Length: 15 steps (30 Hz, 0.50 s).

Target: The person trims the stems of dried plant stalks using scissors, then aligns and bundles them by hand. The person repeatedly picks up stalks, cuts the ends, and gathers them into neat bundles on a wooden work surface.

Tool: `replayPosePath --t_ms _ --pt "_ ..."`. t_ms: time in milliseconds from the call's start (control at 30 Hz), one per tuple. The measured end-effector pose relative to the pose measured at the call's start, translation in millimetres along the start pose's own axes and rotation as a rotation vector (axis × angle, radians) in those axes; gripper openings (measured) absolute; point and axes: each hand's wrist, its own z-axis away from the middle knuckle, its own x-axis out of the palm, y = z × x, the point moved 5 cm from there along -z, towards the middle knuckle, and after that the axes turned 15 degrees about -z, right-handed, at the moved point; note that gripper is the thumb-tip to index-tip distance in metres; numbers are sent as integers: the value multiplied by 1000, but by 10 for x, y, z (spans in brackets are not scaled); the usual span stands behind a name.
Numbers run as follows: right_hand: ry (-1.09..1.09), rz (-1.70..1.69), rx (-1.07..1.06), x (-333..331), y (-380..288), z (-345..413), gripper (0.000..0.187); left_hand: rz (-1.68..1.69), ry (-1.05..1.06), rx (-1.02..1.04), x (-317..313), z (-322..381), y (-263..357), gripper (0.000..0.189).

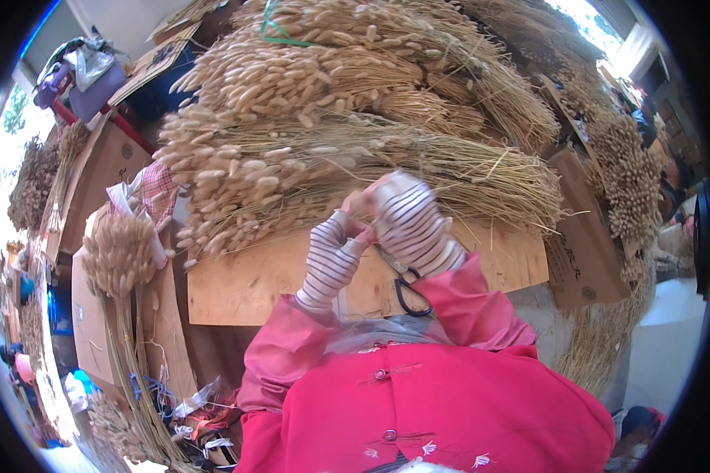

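A large heap of dried bunny-tail grass (331, 148) lies across a wooden board (242, 290), fluffy heads to the left and cut stems to the right. Both my hands wear striped fingerless gloves and meet at the near edge of the heap. My left hand (337, 248) has its thumb and fingers bent close together. My right hand (408, 219) is just beside it, blurred at the fingers. Whether thin stems are between the fingertips cannot be made out. Scissors with dark handles (413, 295) lie on the board under my right wrist.
Cardboard boxes (103, 337) stand at the left, with a tied bunch of bunny-tail grass (118, 254) leaning on them. Another cardboard box (586, 260) is at the right, beside more stacked dried grass (624, 177). A purple container (97, 88) stands at the upper left.
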Motion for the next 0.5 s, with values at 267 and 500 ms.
replayPosePath --t_ms 267,500 --pt "-159 31 -64 555 -555 -25 11 339 429 32 85 455 -248 16" --pt "-155 282 411 -27 396 -30 11 371 645 -134 -978 874 -500 25"
